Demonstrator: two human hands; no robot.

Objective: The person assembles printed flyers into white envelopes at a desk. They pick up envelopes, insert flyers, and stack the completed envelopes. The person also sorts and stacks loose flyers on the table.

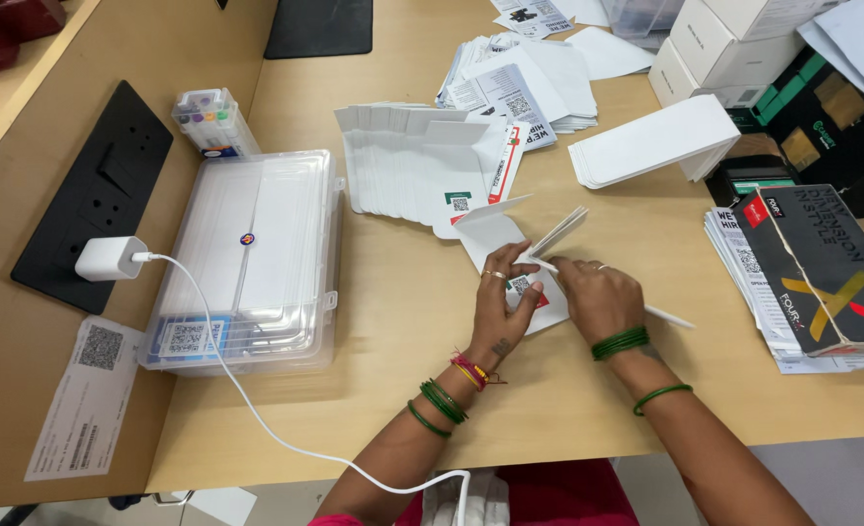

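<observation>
**Leaflet being folded at the middle of the surface**

Leaflet (510,255), white with a small printed patch, is lying flat on the wooden surface (403,321) directly in front of the person, just below a fanned row of folded white cards (408,170). The left hand (502,310) is pressing down on its lower part, fingers spread narrow and flat against the paper. The right hand (600,292) is pinching a raised flap of the same sheet, fingers closed on its edge, while the flap is standing up at a slant.

Judgement on method: the fold is likely going best if the left hand is keeping the sheet pinned while the right is bringing the flap over squarely, edges matched before the crease is pressed.

A clear plastic case (252,258) is sitting well to the left, with a white charger (109,258) and its cable (257,409) running across it. A dark booklet (817,268) on a stack of flyers is resting to the right.

Limits of view: the crease line is lying hidden under both hands, and the right thumb is not showing. Boxes at the upper right are being cut off by the frame.
</observation>
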